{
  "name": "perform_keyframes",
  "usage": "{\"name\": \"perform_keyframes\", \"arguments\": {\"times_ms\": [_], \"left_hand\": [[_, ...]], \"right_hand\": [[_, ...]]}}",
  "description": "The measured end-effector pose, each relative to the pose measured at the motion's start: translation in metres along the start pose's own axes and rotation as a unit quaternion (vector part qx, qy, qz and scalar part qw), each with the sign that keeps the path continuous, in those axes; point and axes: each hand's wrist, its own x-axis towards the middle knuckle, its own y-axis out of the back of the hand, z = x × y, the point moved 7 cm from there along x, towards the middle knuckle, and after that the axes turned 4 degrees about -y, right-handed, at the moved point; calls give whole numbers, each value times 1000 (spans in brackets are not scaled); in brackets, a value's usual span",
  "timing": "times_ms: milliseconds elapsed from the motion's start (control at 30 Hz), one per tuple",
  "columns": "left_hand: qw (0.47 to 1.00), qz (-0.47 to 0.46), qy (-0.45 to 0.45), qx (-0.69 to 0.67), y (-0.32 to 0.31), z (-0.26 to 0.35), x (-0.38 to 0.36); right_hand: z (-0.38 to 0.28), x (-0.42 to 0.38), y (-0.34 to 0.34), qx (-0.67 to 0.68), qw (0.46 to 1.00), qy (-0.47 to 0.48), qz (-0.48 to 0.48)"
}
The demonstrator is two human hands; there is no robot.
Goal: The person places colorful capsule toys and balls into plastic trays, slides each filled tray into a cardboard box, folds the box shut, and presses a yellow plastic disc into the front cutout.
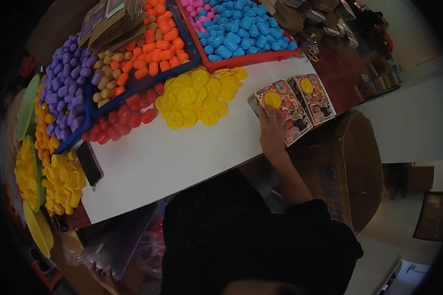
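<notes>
My right hand (273, 133) reaches over the right end of the white table, fingers stretched out onto a yellow plastic disc (272, 100) on a printed card pack (291, 112). A second printed card pack (316, 101) lies right beside it, with another yellow disc (306, 87) on top. Low at the left, below table height, my left hand (105, 279) is dim and partly cut off; its fingers curl at the edge of a clear plastic bag (114, 250). A heap of yellow discs (194, 96) lies at the table's back.
A red tray (253, 63) holds blue and pink capsules; a blue tray (189, 65) holds orange and brown ones. Purple capsules (66, 91), red pieces (120, 120) and yellow pieces (63, 179) are heaped at the left. A phone (89, 164) lies nearby. An open cardboard box (349, 172) stands below right.
</notes>
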Motion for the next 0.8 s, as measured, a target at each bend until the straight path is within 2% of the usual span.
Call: {"name": "perform_keyframes", "arguments": {"times_ms": [67,133,167,200,267,300,333,367,400,467,533,600,633,700,733,800], "left_hand": [[989,-14,149,-13,13,-22,-15],[989,-41,142,8,40,-121,-4],[988,-68,132,29,46,-156,-5],[988,-63,141,30,45,-163,-16],[997,-33,60,-44,33,-117,-32],[995,-32,96,10,29,-97,-38],[988,-25,136,67,27,-74,-41],[980,-42,140,134,24,-49,-44],[967,-60,146,199,20,-35,-45],[953,-52,12,300,8,-27,-50],[921,-29,-53,385,-3,15,-52],[890,-1,-162,427,1,49,-47],[887,11,-152,436,11,62,-40],[846,195,-211,449,47,106,-37],[845,198,-202,454,52,110,-32],[870,287,-114,384,75,106,-26]], "right_hand": [[16,11,-4,35,999,-15,-12],[35,20,-2,63,997,-33,-13],[44,24,-5,66,997,-27,-15],[55,26,-9,36,999,-35,-10],[78,31,-17,-16,998,-50,-31],[88,33,-24,-39,996,-57,-58],[89,35,-19,-73,995,-58,-39],[86,35,-13,-102,993,-58,-19],[74,37,-2,-73,996,-55,-18],[45,41,6,-26,999,-30,-19],[14,46,9,81,996,40,18],[-25,53,21,131,987,86,33],[-43,53,30,185,975,114,48],[-74,53,45,244,956,149,64],[-91,50,52,280,942,177,58],[-122,39,64,347,908,229,44]]}}
